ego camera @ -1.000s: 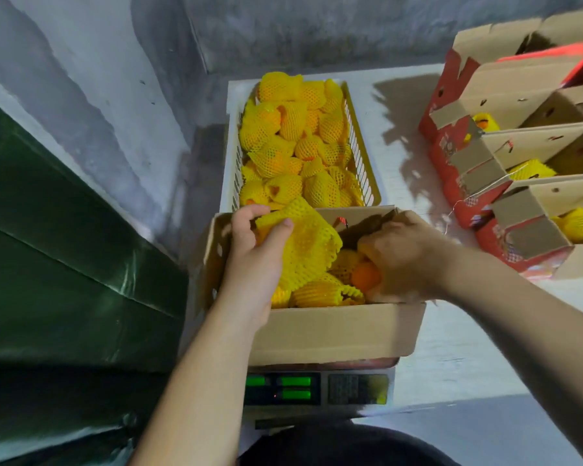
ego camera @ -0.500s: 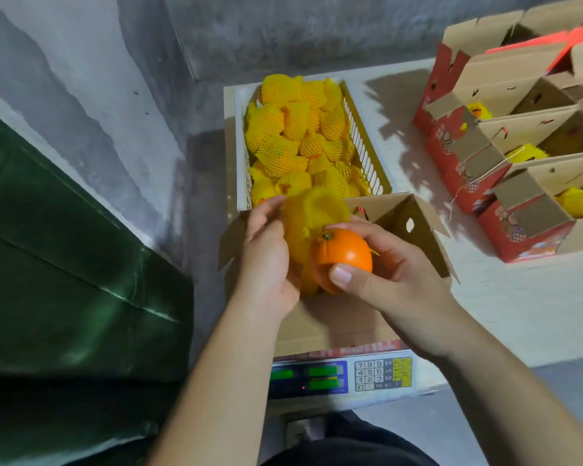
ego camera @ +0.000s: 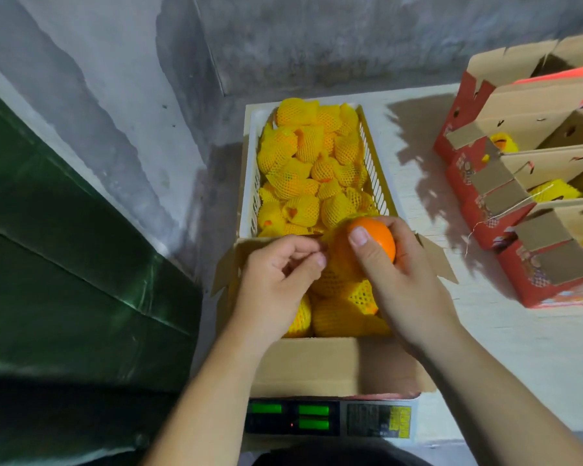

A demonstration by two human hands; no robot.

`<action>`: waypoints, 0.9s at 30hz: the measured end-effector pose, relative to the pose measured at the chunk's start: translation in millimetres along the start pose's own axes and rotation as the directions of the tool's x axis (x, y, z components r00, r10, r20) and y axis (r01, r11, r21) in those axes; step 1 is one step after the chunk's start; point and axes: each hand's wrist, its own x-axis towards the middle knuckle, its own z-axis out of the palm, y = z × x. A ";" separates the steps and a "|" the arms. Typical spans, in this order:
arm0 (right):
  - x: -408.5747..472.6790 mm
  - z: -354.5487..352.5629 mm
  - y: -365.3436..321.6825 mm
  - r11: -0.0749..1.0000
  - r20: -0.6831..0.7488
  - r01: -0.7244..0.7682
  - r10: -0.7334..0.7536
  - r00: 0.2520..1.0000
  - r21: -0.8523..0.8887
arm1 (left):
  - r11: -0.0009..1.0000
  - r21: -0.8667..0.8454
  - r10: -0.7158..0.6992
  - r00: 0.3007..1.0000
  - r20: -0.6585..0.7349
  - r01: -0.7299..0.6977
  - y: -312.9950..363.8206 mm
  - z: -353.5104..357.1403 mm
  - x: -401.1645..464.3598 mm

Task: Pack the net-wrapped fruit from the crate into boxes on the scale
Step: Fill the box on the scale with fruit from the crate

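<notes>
Orange round fruit (ego camera: pixel 372 242) sits gripped by the right hand (ego camera: pixel 404 280) above the open cardboard box (ego camera: pixel 334 364), while the left hand (ego camera: pixel 276 280) at nine o'clock pinches its yellow foam net (ego camera: pixel 330 260).

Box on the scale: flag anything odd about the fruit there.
One orange, in the right hand's grip above the box, is mostly bare; its yellow net has slipped down, while the fruit below are fully wrapped. The left hand pinches the net's edge.

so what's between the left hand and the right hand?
Head view: the bare orange, half out of its yellow net sleeve. The right hand grips it; the left hand pinches the net.
</notes>
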 end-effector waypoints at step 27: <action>14.4 -31.2 32.3 0.996 0.268 -0.082 0.091 0.959 -0.043 | 0.866 0.447 0.152 0.970 0.190 -0.223 -7.7 15.3 -11.4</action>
